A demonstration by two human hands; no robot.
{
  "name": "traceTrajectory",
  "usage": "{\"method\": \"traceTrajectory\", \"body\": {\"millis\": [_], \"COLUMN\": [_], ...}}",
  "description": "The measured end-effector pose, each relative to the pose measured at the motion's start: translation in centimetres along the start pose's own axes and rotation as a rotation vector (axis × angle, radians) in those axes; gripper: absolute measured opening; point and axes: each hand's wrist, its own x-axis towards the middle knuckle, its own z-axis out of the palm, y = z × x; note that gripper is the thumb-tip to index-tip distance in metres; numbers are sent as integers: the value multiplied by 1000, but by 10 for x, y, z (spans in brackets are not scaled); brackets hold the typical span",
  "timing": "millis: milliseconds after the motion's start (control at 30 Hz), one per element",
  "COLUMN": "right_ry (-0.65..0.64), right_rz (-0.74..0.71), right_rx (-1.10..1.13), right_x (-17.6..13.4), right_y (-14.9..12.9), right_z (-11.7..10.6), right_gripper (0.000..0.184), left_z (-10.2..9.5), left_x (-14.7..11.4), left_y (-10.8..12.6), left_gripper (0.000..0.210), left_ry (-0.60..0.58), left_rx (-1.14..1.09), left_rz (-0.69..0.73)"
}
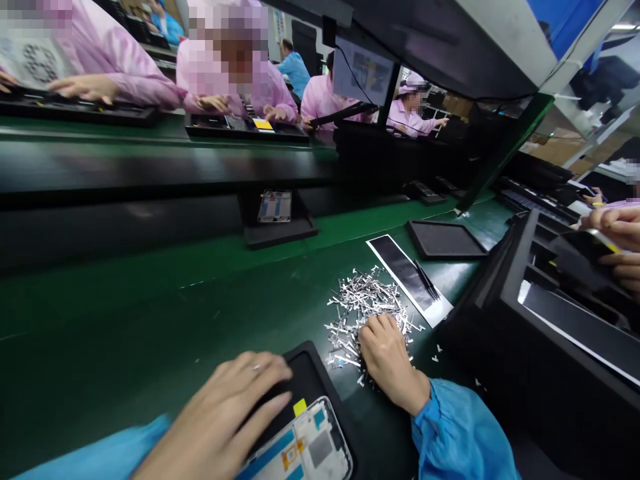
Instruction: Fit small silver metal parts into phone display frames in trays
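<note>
Grip unclear, right hand (387,352) curls over thin, glossy slivers (364,297); left hand (223,408) splays loosely.

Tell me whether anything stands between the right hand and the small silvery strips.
Nothing visible does: the right hand is over the near side of the small silvery strips, and the tweezers lie off to the right.
</note>
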Motion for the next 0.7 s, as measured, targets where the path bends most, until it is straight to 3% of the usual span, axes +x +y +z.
{"method": "traceTrajectory", "body": {"millis": [67, 200, 333, 433, 700], "right_ry": [15, 65, 98, 107, 39], "right_rz": [14, 87, 136, 171, 212], "right_rx": [35, 127, 184, 218, 414], "right_x": [1, 3, 4, 4, 5], "right_y": [0, 3, 4, 2, -5], "right_z": [-2, -7, -8, -7, -19], "right_gripper": [23, 19, 20, 20, 12], "left_z": [-3, 7, 32, 41, 15], "left_x": [32, 80, 104, 113, 115], "left_y": [30, 63, 62, 57, 55], "left_gripper": [25, 20, 15, 8, 15], "left_ry": [-116, -122, -182, -211, -201], "left_rx": [-51, -7, -26, -90, -444], "left_rz": [61, 94, 108, 96, -27]}}
